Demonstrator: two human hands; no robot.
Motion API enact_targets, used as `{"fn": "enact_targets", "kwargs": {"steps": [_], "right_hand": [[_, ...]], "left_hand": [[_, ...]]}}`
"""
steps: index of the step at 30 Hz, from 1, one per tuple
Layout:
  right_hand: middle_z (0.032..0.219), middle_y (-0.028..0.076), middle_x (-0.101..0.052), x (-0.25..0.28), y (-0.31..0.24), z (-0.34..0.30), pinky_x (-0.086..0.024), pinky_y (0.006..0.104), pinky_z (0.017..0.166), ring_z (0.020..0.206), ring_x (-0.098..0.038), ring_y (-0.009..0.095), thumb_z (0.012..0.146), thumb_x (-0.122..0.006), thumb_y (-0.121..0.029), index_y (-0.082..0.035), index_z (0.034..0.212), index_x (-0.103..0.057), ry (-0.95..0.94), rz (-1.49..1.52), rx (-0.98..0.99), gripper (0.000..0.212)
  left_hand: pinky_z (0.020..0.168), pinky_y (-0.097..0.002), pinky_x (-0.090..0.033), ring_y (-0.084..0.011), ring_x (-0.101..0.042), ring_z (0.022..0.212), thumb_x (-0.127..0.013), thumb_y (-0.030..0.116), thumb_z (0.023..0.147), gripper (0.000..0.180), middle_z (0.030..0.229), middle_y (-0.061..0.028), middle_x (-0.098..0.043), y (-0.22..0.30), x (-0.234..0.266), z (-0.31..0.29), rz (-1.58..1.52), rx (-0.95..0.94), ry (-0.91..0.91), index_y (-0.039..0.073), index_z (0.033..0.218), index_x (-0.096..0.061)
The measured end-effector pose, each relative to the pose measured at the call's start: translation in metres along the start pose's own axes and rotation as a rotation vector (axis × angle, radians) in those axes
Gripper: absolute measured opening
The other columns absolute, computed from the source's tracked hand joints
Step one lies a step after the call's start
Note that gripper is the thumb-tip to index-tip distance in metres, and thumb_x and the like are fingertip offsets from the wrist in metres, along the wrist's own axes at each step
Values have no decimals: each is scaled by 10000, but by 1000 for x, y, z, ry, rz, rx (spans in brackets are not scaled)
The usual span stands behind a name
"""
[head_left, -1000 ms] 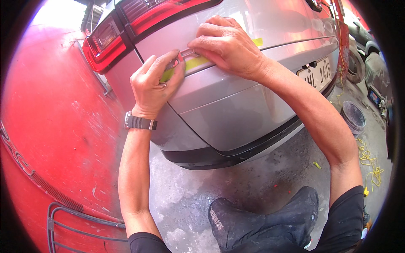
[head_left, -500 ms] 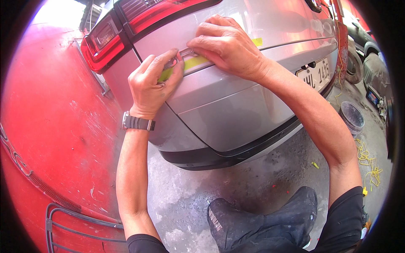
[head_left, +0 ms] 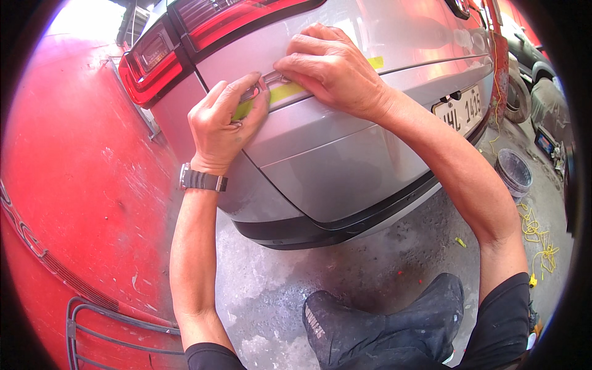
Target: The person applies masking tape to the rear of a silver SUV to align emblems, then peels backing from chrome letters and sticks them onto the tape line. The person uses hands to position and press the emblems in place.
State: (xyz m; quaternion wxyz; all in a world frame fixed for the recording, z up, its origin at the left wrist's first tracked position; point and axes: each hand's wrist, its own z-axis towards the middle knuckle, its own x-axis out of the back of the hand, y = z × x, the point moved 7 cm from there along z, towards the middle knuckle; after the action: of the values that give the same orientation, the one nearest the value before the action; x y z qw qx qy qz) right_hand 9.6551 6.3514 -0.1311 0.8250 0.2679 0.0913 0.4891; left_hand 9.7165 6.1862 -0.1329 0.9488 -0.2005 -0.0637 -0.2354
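The silver car's tailgate (head_left: pixel 345 157) fills the middle of the view. A strip of yellow-green masking tape (head_left: pixel 287 92) runs along its crease. Just above this strip lies a thin, shiny chrome badge piece (head_left: pixel 271 78), its exact shape partly covered by my fingers. My left hand (head_left: pixel 216 132), with a dark watch on the wrist, pinches its left end over the tape. At the other end my right hand (head_left: pixel 336 71) is closed, fingertips pressed together on the piece against the panel. A second, short bit of tape (head_left: pixel 375 62) sticks to the panel right of my right hand.
Red tail lights (head_left: pixel 154 55) sit at the upper left, beside a red wall (head_left: pixel 92 142). A metal tube frame (head_left: pixel 123 327) leans at lower left. To the right are a licence plate (head_left: pixel 462 110), a bucket (head_left: pixel 514 171), yellow cord (head_left: pixel 542 246) and a tyre (head_left: pixel 517 102).
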Motion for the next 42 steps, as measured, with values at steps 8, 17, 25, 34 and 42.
{"fn": "enact_targets", "kwargs": {"steps": [8, 17, 25, 34, 42], "right_hand": [[953, 30, -658, 0, -1, 0, -495, 403, 917, 993, -612, 255, 873, -759, -150, -100, 1042, -745, -4, 3, -3, 177], [935, 43, -658, 2, -2, 1, -503, 401, 905, 982, -617, 269, 858, -767, -132, -87, 1030, -745, 3, 24, -12, 179], [922, 68, -664, 6, -2, 1, -518, 406, 890, 957, -631, 292, 841, -765, -70, -51, 1082, -752, 37, 77, 3, 242], [1020, 137, -614, 22, -14, -26, -525, 421, 900, 1017, -629, 333, 805, -733, 52, -5, 1166, -690, 70, 90, -140, 368], [1124, 154, -523, 10, -26, -46, -468, 510, 1015, 1157, -542, 378, 796, -737, -15, -42, 1244, -676, 91, 94, -243, 453]], "left_hand": [[576, -284, -545, -153, -638, 600, -828, 93, 804, 262, 744, -42, -664, 0, 1, 1, 3, 5, 1, 106, 1059, -770], [523, -261, -412, -93, -498, 568, -837, 50, 797, 310, 718, -14, -577, 1, 0, 1, -35, -13, 16, 76, 1099, -771], [524, -266, -429, -101, -511, 565, -830, 55, 804, 287, 709, -16, -579, 1, 1, 1, -33, -14, 22, 78, 1083, -769], [508, -248, -396, -76, -470, 555, -836, 41, 803, 317, 693, -16, -542, 4, 3, 2, -19, -26, 14, 49, 1112, -766], [569, -299, -539, -168, -661, 614, -822, 67, 790, 248, 732, -31, -664, 5, 5, 5, 9, 6, 10, 121, 1026, -768]]}}
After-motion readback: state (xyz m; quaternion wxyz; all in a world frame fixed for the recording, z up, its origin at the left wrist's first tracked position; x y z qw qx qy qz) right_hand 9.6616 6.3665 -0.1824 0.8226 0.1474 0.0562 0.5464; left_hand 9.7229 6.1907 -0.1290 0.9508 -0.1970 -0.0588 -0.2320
